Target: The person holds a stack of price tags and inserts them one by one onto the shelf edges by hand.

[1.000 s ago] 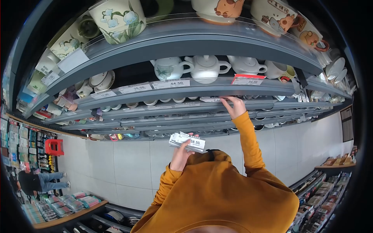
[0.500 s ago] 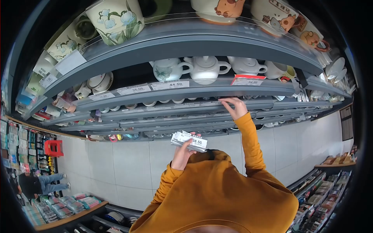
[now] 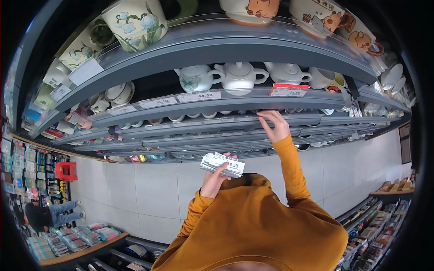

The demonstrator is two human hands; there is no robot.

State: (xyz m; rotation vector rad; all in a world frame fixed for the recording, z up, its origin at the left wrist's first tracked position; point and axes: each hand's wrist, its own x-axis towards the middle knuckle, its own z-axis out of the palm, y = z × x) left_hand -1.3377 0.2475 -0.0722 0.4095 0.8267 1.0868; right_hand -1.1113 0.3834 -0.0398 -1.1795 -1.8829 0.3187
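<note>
My left hand [image 3: 213, 181] is closed around a stack of white price tags [image 3: 221, 164], held in front of my chest. The thumb presses on the top tag, which shows a price ending in 8.50. Farther forward, my right hand [image 3: 276, 125] reaches to the label strip [image 3: 247, 119] on a lower shelf edge. Its fingers are stretched out above the thumb, with a gap between them, and the tips are at the strip. I cannot make out anything in them. Above that hand, white teapots [image 3: 238, 77] stand on a shelf with a red-topped price tag [image 3: 289, 91] on its edge.
Large mugs with flower [image 3: 138, 25] and animal pictures [image 3: 318, 18] fill the top shelf. A red stool [image 3: 66, 171] stands on the tiled floor [image 3: 156, 192] at left, near another person [image 3: 49, 214]. Merchandise racks [image 3: 373, 226] are behind me on the right.
My right hand has shifted slightly right, and its thumb and fingers have parted from a pinch. My left hand still holds the price tags, and the view has turned slightly.
</note>
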